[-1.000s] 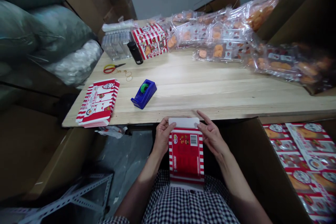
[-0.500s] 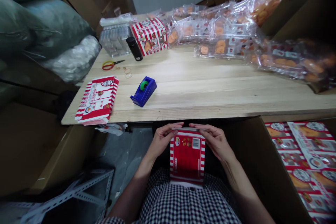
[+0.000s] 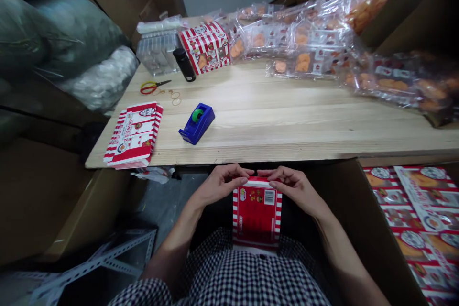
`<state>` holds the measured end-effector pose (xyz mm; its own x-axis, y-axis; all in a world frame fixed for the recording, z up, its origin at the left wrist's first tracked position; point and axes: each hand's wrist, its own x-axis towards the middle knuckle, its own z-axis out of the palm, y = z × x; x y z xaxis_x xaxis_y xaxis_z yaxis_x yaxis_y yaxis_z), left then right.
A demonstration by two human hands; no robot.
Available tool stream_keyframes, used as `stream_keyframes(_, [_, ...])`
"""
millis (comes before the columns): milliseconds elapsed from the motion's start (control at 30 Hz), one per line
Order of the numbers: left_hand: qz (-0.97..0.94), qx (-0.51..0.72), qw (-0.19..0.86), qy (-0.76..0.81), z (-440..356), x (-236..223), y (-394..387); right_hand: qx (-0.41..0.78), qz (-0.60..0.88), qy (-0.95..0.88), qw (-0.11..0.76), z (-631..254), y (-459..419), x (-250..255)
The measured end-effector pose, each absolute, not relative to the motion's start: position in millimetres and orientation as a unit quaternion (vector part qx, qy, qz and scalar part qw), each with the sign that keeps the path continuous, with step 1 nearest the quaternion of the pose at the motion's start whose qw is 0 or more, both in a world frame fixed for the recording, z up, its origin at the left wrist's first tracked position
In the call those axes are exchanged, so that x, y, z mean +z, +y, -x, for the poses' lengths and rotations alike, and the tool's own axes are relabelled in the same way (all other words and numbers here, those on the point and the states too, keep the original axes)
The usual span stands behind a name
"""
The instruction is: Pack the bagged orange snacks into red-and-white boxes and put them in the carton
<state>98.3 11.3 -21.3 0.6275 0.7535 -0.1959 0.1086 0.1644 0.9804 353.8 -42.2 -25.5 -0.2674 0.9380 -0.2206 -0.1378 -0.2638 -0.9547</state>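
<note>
A red cardboard box (image 3: 256, 214) with white striped edges and a barcode rests against my lap, below the table's front edge. At its top left corner my left hand (image 3: 224, 182) pinches the folded top flap between thumb and fingers. My right hand (image 3: 292, 186) grips the top right corner the same way, thumb on the near edge. The flap's red outer side shows between the two hands. Beyond them on the table lie a blue tape dispenser (image 3: 197, 124) with a green core and a stack of flat red-and-white cartons (image 3: 134, 135).
Scissors (image 3: 152, 87), a black cylinder (image 3: 184, 65), a made-up striped box (image 3: 206, 49) and clear plastic cases (image 3: 158, 55) stand on the table (image 3: 272, 105). Clear bags of orange pieces (image 3: 304, 60) line its back. At right, a large carton (image 3: 362, 229) holds filled packs.
The white top flap, upright before, has been folded over, and its red side now shows. Both hands have moved in toward each other along the box's top edge.
</note>
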Motion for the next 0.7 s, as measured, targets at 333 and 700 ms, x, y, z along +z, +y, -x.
stream_keyframes(333, [-0.681, 0.215, 0.590, 0.377, -101, -12, 19, 0.641, 0.470, -0.496, 0.349, -353, -37, -16])
stream_keyframes(700, [-0.678, 0.226, 0.572, 0.403, -106, -15, 18, 0.676, 0.427, -0.515, 0.309, -363, -16, -23])
